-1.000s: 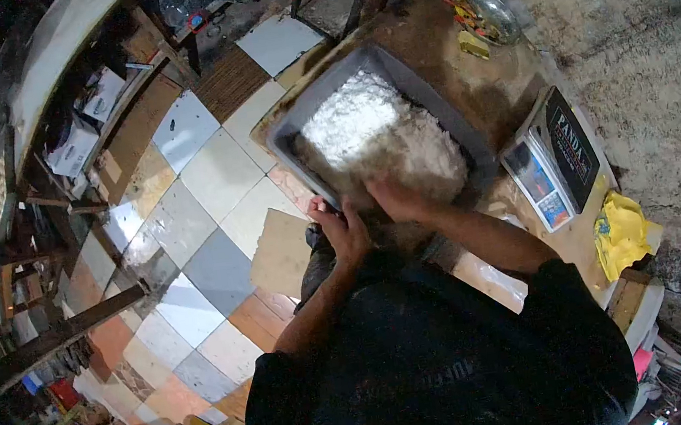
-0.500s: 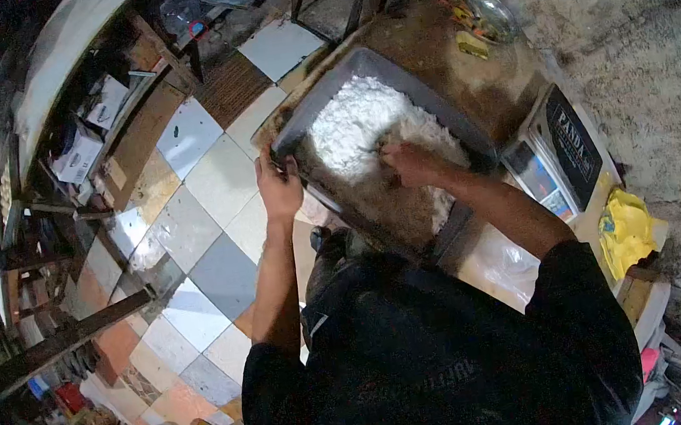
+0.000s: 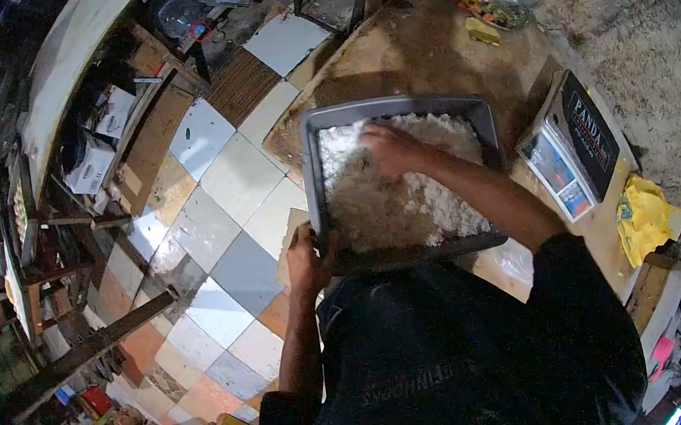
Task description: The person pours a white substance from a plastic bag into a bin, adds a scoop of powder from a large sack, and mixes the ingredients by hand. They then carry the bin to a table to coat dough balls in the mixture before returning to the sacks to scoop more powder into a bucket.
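Observation:
A grey rectangular tub (image 3: 485,122) sits at the table's near side, close to my body. In it lie white, powdery clumps (image 3: 453,214) and a shaded brownish layer (image 3: 378,208). My left hand (image 3: 310,260) is closed on the tub's left wall near the front corner, thumb toward the inside. My right hand (image 3: 392,148) reaches into the tub, fingers pointing left and touching the white material near the far left. Its fingertips are partly buried or hidden, so their grip does not show.
A black-fronted PANDA box (image 3: 590,131) stands right of the tub, with a crumpled yellow bag (image 3: 645,217) nearer. A clear bowl (image 3: 493,2) of colourful bits sits at the back beside a yellow block (image 3: 482,31). Patchwork floor tiles (image 3: 238,178) lie left, below the table's edge.
The tub has swung round from a slanted position to nearly square with my body. My left hand has come nearer with it. My right hand has shifted slightly left over the white material.

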Available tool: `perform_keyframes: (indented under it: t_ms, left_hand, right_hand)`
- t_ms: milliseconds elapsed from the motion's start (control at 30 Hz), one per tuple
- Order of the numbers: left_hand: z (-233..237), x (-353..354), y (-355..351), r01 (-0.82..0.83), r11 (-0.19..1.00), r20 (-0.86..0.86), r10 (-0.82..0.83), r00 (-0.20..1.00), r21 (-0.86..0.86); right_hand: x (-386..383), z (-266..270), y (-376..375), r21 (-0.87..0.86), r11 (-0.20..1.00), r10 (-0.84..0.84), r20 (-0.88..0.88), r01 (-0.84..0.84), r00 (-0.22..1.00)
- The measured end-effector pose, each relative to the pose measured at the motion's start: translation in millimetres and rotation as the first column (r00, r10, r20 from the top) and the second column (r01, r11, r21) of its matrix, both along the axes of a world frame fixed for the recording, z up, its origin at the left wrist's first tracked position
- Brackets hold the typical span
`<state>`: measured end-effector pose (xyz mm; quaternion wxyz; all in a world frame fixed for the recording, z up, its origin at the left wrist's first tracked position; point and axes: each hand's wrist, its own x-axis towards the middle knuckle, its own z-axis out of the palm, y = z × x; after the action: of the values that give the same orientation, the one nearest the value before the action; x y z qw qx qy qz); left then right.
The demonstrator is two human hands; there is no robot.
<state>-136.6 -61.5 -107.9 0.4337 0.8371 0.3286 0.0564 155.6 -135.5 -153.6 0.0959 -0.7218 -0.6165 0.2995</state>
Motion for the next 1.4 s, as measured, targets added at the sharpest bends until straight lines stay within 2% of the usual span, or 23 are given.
perform_keyframes:
  t_ms: [33,133,167,300,367,433,533,567,600,667,700,733,800,833,867,933,1000,1067,1133,1200,1300,1333,1400]
  left_hand:
    - [-7.3,8.5,2.8,-0.051,0.999,0.017,0.051,0.999,0.013]
    - [-11.9,37.1,14.9,-0.099,0.995,0.112,0.095,0.989,0.026]
    - [-10.5,44.4,17.6,-0.132,0.991,0.07,0.133,0.989,-0.017]
    - [-22.4,47.0,15.5,-0.208,0.975,0.091,0.214,0.972,-0.078]
    - [-20.1,48.2,11.5,-0.234,0.969,0.115,0.242,0.963,-0.08]
    - [-3.7,55.1,5.9,-0.317,0.938,0.173,0.339,0.925,-0.144]
    - [-12.7,54.1,12.4,-0.276,0.948,0.146,0.299,0.943,-0.156]
    - [-19.1,52.0,13.4,-0.254,0.963,0.191,0.266,0.945,-0.087]
    - [-19.0,51.2,11.8,-0.248,0.964,0.195,0.262,0.945,-0.094]
    - [-18.3,51.3,9.4,-0.287,0.948,0.251,0.314,0.916,-0.14]
    - [-15.7,52.8,9.2,-0.29,0.946,0.253,0.319,0.913,-0.146]
    - [-12.6,53.1,8.3,-0.297,0.942,0.247,0.329,0.911,-0.157]
    - [-15.1,50.5,8.1,-0.316,0.933,0.231,0.35,0.908,-0.169]
    - [-20.7,51.5,9.7,-0.308,0.94,0.212,0.333,0.919,-0.144]
    - [-23.3,52.4,11.2,-0.294,0.949,0.198,0.312,0.929,-0.117]
    - [-19.9,51.1,11.6,-0.289,0.942,0.164,0.316,0.934,-0.168]
    - [-15.3,53.1,10.9,-0.292,0.932,0.137,0.325,0.936,-0.215]
    - [-11.9,54.1,9.7,-0.296,0.946,0.231,0.319,0.919,-0.129]
    - [-27.0,52.7,10.6,-0.3,0.942,0.237,0.329,0.914,-0.15]
    - [-29.0,50.6,10.7,-0.31,0.936,0.229,0.343,0.911,-0.168]
    - [-20.0,52.8,11.1,-0.264,0.955,0.219,0.288,0.932,-0.131]
    - [-24.5,52.5,10.7,-0.283,0.951,0.226,0.306,0.925,-0.127]
    - [-20.9,52.9,9.1,-0.296,0.947,0.234,0.317,0.919,-0.121]
  right_hand:
    - [-18.9,7.7,1.8,0.051,0.985,-0.164,-0.038,0.166,0.986]
    - [-64.7,-31.1,3.5,0.113,0.991,-0.035,-0.309,0.074,0.95]
    - [-63.1,-26.9,-1.1,0.115,0.99,-0.042,-0.302,0.08,0.952]
    - [-48.6,12.1,-41.6,-0.117,0.991,0.081,0.205,-0.058,0.975]
    - [-37.3,36.4,-58.7,-0.205,0.976,0.135,0.321,-0.07,0.937]
    - [-21.7,60.2,-68.7,0.014,0.889,-0.447,0.247,0.458,0.86]
    - [-45.2,27.9,-67.3,-0.062,0.833,-0.5,0.343,0.55,0.795]
    - [-49.0,29.1,-72.0,-0.134,0.814,-0.548,0.147,0.565,0.824]
    - [-44.5,16.7,-79.0,-0.135,0.81,-0.551,0.154,0.57,0.82]
    - [-25.5,-13.5,-99.3,-0.289,0.902,-0.364,-0.105,0.322,0.925]
    - [-22.8,26.9,-106.5,-0.007,0.958,-0.285,-0.081,0.285,0.955]
    - [-13.2,37.2,-111.5,-0.013,0.961,-0.276,-0.08,0.276,0.958]
    - [8.7,42.2,-109.4,0.06,0.826,-0.543,0.355,0.561,0.761]
    - [16.1,10.5,-106.2,0.057,0.828,-0.539,0.353,0.557,0.765]
    - [24.5,-46.7,-107.4,0.274,0.714,-0.689,0.442,0.644,0.575]
    - [21.0,-56.4,-106.6,0.496,0.559,-0.816,0.471,0.665,0.335]
    - [0.0,6.6,-93.7,0.033,0.746,-0.665,-0.006,0.665,0.747]
    - [2.9,4.4,-101.0,0.011,0.782,-0.624,-0.012,0.624,0.782]
    - [7.8,42.8,-102.3,-0.242,0.779,-0.59,0.026,0.578,0.807]
    - [31.8,2.1,-111.2,0.041,0.815,-0.572,-0.095,0.577,0.815]
    - [34.5,-31.0,-101.9,0.087,0.533,-0.843,-0.029,0.842,0.536]
    - [20.9,-36.8,-97.3,0.085,0.526,-0.847,-0.033,0.846,0.53]
    - [1.8,-41.6,-89.5,0.075,0.743,-0.631,-0.255,0.665,0.733]
